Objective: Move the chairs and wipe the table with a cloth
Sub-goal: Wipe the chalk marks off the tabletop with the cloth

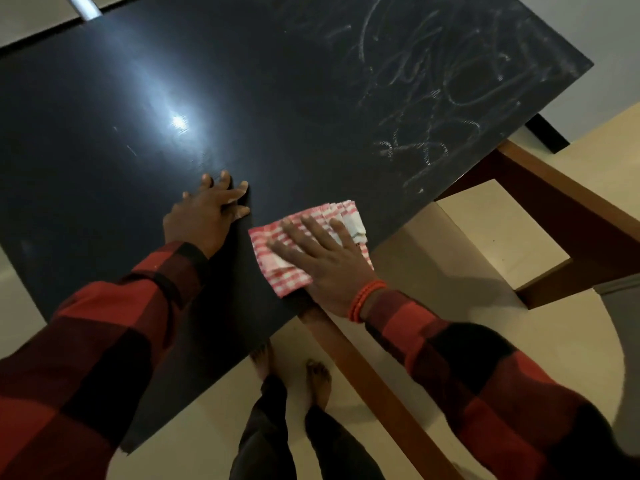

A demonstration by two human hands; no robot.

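Note:
A large black glossy table fills most of the view. Pale dusty smears cover its far right part. A folded red-and-white checked cloth lies near the table's right front edge. My right hand presses flat on the cloth with straight, spread fingers. My left hand rests flat on the bare tabletop just left of the cloth, fingers spread. No chair is plainly in view.
Brown wooden table legs and rails run under the right side over a cream tiled floor. My bare feet stand at the table's near edge. A grey object shows at the right border.

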